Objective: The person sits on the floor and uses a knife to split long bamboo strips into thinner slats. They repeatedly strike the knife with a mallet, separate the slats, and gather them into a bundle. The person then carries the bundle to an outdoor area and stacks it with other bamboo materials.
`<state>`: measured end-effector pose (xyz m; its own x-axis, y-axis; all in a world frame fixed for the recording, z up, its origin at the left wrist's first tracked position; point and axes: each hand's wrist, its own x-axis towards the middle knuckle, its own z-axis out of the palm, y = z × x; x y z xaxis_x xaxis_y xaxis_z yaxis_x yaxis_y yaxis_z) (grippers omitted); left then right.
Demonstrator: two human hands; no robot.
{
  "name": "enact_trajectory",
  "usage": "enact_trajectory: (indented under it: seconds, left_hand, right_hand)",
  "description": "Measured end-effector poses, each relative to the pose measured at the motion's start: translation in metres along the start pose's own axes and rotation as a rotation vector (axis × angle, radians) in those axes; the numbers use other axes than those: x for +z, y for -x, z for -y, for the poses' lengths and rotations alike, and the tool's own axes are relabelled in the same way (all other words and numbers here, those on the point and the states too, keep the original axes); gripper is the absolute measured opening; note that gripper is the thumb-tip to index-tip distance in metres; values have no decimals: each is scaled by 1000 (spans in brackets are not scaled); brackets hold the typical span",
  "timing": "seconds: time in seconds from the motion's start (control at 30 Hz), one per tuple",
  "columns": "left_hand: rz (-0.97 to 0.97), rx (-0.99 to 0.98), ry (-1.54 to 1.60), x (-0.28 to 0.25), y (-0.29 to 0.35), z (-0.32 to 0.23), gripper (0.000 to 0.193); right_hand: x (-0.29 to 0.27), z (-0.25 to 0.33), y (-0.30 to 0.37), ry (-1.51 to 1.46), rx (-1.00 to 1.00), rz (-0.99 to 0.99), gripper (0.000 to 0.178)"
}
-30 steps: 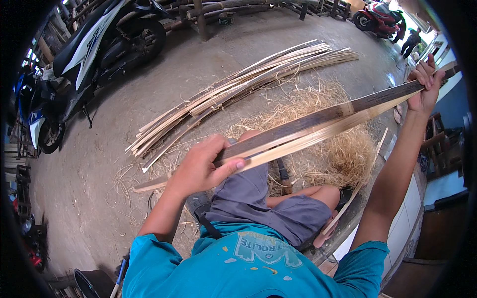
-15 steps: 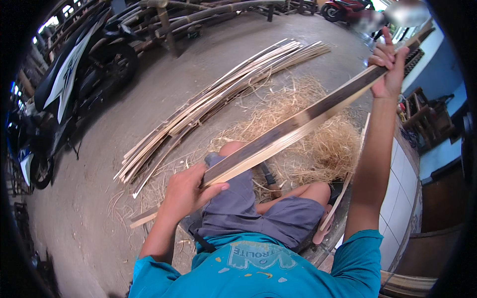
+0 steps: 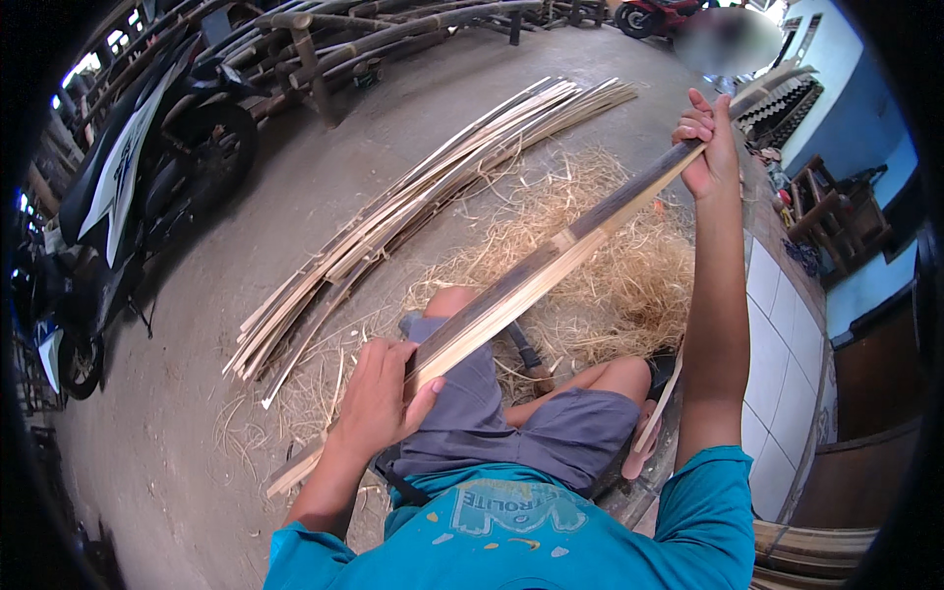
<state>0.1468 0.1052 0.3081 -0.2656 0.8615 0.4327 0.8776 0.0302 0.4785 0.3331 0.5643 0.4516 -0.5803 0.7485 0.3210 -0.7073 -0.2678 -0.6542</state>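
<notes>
A long split-bamboo strip [image 3: 551,254], dark on its outer skin and pale along its cut side, runs slantwise across my lap from lower left to upper right. My left hand [image 3: 379,393] grips its lower part, thumb on the pale side. Farther up, my right hand [image 3: 710,147] is wrapped round it. The low end sticks out past my left wrist, and the far end reaches beyond my right hand. Below the strip, by my crossed legs, lies a tool with a dark handle [image 3: 521,341]; the strip and my leg hide part of it.
Pale curly shavings [image 3: 629,295] are heaped in front of my legs. A bundle of thin bamboo strips [image 3: 423,202] lies on the floor beyond. At left stands a motorbike [image 3: 157,157]; bamboo poles [image 3: 393,34] are stacked behind. White tiles [image 3: 777,344] edge the right side.
My right hand has come left and slightly down with the bamboo strip, while my left hand has shifted a little right and down. Both hands still hold it, and the strip shows more pale side.
</notes>
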Motion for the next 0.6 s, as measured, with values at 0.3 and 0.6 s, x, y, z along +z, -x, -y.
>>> enact_trajectory:
  seconds: [0.3,0.6]
  left_hand:
    - [43,-61,80,1,9,-9,39]
    - [161,-225,148,7,8,-21,30]
  right_hand:
    - [-36,-21,4,-46,75,-40,44]
    - [-54,-23,19,-195,90,-50,45]
